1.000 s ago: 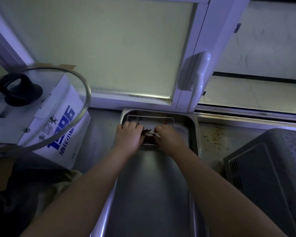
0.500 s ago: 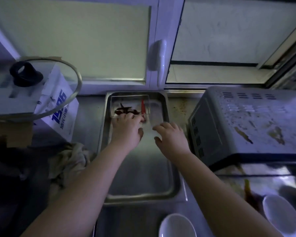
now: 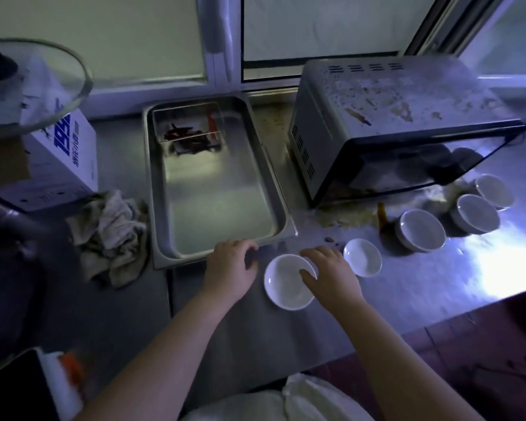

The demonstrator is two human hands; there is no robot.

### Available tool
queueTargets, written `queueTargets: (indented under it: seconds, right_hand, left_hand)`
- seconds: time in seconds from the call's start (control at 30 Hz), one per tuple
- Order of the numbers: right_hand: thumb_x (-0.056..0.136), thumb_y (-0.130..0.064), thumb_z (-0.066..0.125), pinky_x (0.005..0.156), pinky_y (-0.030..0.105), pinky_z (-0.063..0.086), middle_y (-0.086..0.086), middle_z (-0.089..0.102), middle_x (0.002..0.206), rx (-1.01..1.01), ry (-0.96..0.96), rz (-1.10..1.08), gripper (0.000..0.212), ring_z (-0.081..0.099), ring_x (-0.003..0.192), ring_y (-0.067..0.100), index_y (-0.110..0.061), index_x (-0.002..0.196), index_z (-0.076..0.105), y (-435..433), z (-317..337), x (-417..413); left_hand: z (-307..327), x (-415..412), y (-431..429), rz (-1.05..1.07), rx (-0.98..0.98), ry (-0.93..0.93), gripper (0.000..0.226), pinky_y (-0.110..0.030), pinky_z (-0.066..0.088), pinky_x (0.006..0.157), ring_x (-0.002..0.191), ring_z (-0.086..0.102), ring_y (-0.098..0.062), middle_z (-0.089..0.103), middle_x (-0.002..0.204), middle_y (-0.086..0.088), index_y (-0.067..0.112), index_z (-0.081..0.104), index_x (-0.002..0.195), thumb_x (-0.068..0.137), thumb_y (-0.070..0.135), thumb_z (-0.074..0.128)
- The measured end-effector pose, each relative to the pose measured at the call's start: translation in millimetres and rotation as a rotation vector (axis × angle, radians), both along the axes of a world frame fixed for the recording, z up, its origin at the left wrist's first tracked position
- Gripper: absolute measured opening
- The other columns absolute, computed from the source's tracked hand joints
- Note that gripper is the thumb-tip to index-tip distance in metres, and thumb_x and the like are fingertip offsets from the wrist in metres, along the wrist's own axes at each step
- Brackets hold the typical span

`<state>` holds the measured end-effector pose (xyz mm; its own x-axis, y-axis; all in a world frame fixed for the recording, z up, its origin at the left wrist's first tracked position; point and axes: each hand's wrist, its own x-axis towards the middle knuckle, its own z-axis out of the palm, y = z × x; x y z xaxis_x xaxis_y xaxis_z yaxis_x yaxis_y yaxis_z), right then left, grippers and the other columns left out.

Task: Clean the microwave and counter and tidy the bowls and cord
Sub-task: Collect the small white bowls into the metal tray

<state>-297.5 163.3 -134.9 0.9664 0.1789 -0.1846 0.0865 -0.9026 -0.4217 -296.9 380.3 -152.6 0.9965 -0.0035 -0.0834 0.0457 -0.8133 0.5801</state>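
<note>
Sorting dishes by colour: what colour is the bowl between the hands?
The bowl is plain white; head view.

Single view here, head-worn and wide-angle, tipped steeply down over the worktop [image 3: 407,284] and facing the window [image 3: 316,22] behind it. It sits close above the near edge, steel tray [image 3: 219,192] centre frame, microwave [image 3: 392,117] off right.

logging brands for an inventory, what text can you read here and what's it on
"19": big blue digits on the white box; any further digits are hidden behind the glass lid.
Small blue print beside the digits: too blurred to read.
Microwave, tray, bowls: no text shows.
</note>
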Motion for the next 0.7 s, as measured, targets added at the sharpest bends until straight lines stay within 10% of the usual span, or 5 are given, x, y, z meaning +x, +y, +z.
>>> queueTargets:
  seconds: [0.23, 0.43, 0.7]
  right_hand:
    - [0.085, -0.021, 0.068, 0.079, 0.031, 0.048, -0.004, 0.053, 0.122, 0.303, 0.281, -0.365, 0.052, 0.058, 0.096, 0.015, -0.029, 0.133, 0.049, -24.1, -24.1, -35.0]
    - [0.079, -0.015, 0.069, 0.090, 0.051, 0.053, 0.004, 0.065, 0.105, 0.666, 0.545, -0.625, 0.051, 0.066, 0.097, 0.026, -0.025, 0.127, 0.054, -29.4, -55.5, -26.3]
    - [0.084, -0.001, 0.060, 0.078, 0.053, 0.058, 0.012, 0.064, 0.110, 0.935, 0.626, -0.655, 0.033, 0.065, 0.098, 0.033, -0.017, 0.114, 0.059, -27.7, -63.4, -17.5]
  left_hand:
    - [-36.0, -36.0, -25.2, 0.288, -0.448, 0.452, 0.047, -0.032, 0.048, 0.091, 0.101, 0.057, -0.018, 0.056, 0.111, -0.002, 0.021, 0.054, 0.125, 0.082, 0.024, 0.074]
    - [-52.5, -42.6, -53.8, 0.536, -0.875, 0.729, 0.063, -0.045, 0.060, 0.067, 0.094, 0.065, -0.031, 0.058, 0.119, -0.008, 0.031, 0.036, 0.139, 0.086, 0.020, 0.070]
    - [-45.2, -40.5, -60.4, 0.721, -1.022, 0.656, 0.056, -0.052, 0.058, 0.071, 0.091, 0.067, -0.036, 0.057, 0.125, -0.014, 0.020, 0.043, 0.137, 0.087, 0.004, 0.065]
